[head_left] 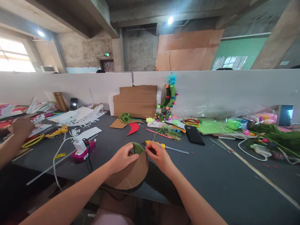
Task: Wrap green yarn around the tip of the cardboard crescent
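My left hand [122,158] grips the left edge of a curved brown cardboard piece [132,173] whose top is wrapped in green yarn [138,148]. My right hand [158,155] is closed in a pinch at the yarn-wrapped tip, fingers pressed on the green winding. The piece rests near the front edge of the dark grey table [211,168]. A yellow-handled craft knife [164,147] lies just behind my right hand.
A pink power strip with white plug [82,151], black phone [194,135], green yarn bundles [125,117], red crescent [133,128], decorated green crescent tree [169,101] and cardboard sheet [137,101] lie beyond. Another person's hand [20,128] works at the left among paper scraps.
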Demonstrator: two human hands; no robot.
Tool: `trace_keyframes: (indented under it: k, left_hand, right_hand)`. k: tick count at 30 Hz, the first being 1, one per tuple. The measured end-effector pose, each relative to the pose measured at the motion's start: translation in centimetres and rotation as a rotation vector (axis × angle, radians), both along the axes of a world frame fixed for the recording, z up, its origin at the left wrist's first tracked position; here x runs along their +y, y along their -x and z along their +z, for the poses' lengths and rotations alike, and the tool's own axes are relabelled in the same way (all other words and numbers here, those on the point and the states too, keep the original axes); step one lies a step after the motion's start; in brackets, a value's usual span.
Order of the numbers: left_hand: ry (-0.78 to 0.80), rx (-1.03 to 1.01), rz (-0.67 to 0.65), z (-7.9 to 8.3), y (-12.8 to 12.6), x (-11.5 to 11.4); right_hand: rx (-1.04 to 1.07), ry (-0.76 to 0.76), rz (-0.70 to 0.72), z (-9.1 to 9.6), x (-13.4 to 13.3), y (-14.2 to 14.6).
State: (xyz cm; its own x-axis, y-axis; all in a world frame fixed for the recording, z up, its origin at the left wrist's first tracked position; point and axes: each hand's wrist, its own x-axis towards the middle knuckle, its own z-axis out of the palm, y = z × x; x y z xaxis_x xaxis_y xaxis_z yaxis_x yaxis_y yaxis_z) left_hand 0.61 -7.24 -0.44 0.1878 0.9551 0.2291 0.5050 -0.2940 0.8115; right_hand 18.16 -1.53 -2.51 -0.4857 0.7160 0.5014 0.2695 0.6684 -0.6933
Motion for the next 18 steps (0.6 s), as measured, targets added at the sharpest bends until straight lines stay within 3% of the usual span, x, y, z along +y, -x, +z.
trace_keyframes:
  k: [18]
  left_hand:
    - [0.008, 0.036, 0.127, -0.74, -0.53, 0.29]
  right_hand:
    - [-0.025, 0.030, 0.020, -0.40, -0.17, 0.32]
